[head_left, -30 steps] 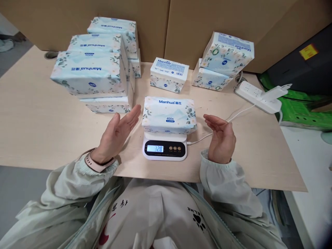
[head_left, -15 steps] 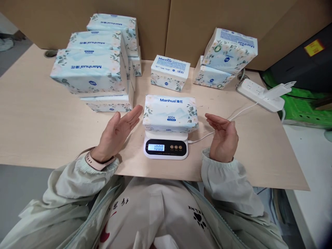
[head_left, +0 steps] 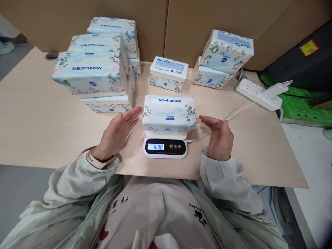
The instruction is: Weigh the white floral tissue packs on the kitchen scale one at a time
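A pack of tissues (head_left: 169, 112) with a blue floral wrapper lies on a white digital scale (head_left: 165, 148), whose lit display reads 100.0. To the left of the pack is my left hand (head_left: 115, 131), fingers stretched out and palm facing inward, close to it but holding nothing. On the other side, my right hand (head_left: 219, 138) also has its fingers extended, with a small gap between fingertips and wrapper. The pack hides most of the weighing plate.
Several tissue packs (head_left: 88, 72) are stacked at the back left. One pack (head_left: 168, 74) lies behind the scale, and two stacked packs (head_left: 224, 52) stand at the back right. A power strip (head_left: 256, 93) and a white cable (head_left: 238, 110) lie at right. Cardboard (head_left: 150, 31) rises behind the table.
My right hand has moved slightly left, nearer to the pack on the scale. My left hand stays nearly in place, and the display still reads 100.0.
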The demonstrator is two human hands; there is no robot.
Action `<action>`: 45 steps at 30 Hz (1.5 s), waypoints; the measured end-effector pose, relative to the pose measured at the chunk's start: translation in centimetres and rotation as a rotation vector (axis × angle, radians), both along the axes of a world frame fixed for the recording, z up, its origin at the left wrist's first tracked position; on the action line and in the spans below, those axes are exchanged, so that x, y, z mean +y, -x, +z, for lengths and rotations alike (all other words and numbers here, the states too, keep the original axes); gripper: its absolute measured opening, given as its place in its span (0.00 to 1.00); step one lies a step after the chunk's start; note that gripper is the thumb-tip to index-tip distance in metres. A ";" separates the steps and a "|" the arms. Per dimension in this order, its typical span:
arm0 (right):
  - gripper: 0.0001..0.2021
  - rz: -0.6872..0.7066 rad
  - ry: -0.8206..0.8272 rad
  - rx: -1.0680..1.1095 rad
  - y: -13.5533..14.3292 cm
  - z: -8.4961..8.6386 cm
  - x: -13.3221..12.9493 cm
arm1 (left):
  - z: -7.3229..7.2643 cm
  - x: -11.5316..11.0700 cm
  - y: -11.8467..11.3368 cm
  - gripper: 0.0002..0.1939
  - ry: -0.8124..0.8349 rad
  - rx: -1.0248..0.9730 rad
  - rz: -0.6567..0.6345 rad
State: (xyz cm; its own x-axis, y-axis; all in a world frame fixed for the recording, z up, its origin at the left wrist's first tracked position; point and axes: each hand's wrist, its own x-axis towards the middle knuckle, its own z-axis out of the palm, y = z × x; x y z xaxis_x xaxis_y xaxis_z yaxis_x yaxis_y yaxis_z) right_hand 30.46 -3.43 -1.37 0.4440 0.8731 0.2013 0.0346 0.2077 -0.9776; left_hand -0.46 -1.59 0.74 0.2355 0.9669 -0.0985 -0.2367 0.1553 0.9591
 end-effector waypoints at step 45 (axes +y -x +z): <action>0.28 0.001 0.000 -0.039 -0.4 0.0 -0.1 | 0.3 0.2 0.1 0.23 -0.011 -0.002 0.070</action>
State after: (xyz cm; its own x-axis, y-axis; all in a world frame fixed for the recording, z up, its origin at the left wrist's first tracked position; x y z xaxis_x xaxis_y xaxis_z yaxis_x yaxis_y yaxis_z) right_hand 30.82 -3.52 -1.39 0.4351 0.8734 0.2188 0.0730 0.2079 -0.9754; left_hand -0.52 -1.41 1.05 0.1670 0.9821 -0.0874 -0.2483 0.1277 0.9602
